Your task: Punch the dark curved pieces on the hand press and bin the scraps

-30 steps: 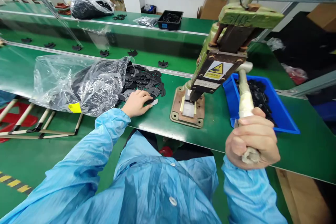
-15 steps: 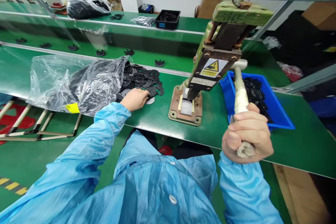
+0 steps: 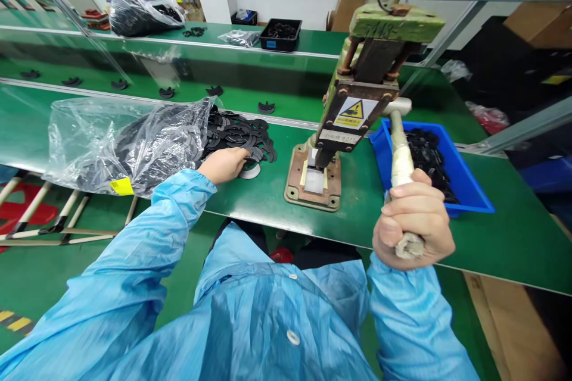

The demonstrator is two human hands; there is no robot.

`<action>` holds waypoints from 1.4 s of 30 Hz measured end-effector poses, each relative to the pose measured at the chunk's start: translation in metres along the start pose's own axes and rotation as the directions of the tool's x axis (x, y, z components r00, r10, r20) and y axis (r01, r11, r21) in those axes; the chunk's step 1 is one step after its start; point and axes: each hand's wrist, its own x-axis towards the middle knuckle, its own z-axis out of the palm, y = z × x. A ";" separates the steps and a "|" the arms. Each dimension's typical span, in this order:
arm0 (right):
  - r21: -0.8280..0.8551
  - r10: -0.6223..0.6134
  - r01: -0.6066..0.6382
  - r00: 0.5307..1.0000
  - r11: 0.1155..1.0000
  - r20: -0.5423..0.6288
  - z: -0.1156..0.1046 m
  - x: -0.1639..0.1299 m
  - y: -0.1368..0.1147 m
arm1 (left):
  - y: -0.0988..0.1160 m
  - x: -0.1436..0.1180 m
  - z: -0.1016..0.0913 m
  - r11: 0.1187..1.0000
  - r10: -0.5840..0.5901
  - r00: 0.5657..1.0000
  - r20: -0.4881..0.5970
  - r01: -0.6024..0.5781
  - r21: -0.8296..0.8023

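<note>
We see the wrapped lever handle (image 3: 401,161) of the hand press (image 3: 353,107) slanting down toward us from the press head, and our right hand (image 3: 413,226) is clamped in a fist around its lower end. The press stands on its brown base plate (image 3: 313,178) near the middle of the green bench (image 3: 268,202). Our left hand (image 3: 224,165) lies on the near edge of the pile of black flat parts (image 3: 241,134), fingers curled down onto them; whether it grips one we cannot tell. A pale curved piece (image 3: 250,172) lies just beside its fingertips. The pile spills from a clear plastic bag (image 3: 125,140) lying to the left on the bench. Right of the press, behind the lever, a blue bin (image 3: 469,190) holds more black parts. Beyond the bench, single black pieces lie spaced along a green conveyor (image 3: 134,80), and a black tray (image 3: 280,34) sits on the far bench.
</note>
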 end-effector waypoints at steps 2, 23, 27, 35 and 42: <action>0.001 -0.008 0.008 1.000 1.000 0.003 0.000 0.000 0.000 | 0.000 0.001 -0.003 0.994 -0.038 0.995 -0.096 0.028 -0.102; 0.006 -0.017 0.017 0.999 1.000 0.038 -0.002 -0.002 -0.002 | 0.112 0.012 0.026 0.287 -0.200 0.978 0.056 0.113 -0.951; 0.013 -0.016 0.016 0.999 1.000 0.030 -0.002 -0.002 -0.001 | 0.119 0.024 0.046 0.234 -0.256 0.961 0.100 0.162 -0.959; 0.030 -0.024 0.022 0.998 0.999 0.058 -0.004 -0.003 -0.002 | 0.135 0.062 0.050 0.059 -0.202 0.921 0.333 0.351 -0.934; 0.046 0.003 -0.006 0.998 0.999 0.062 -0.004 -0.003 -0.006 | 0.155 0.086 0.046 0.276 -0.314 0.882 0.352 0.439 -0.855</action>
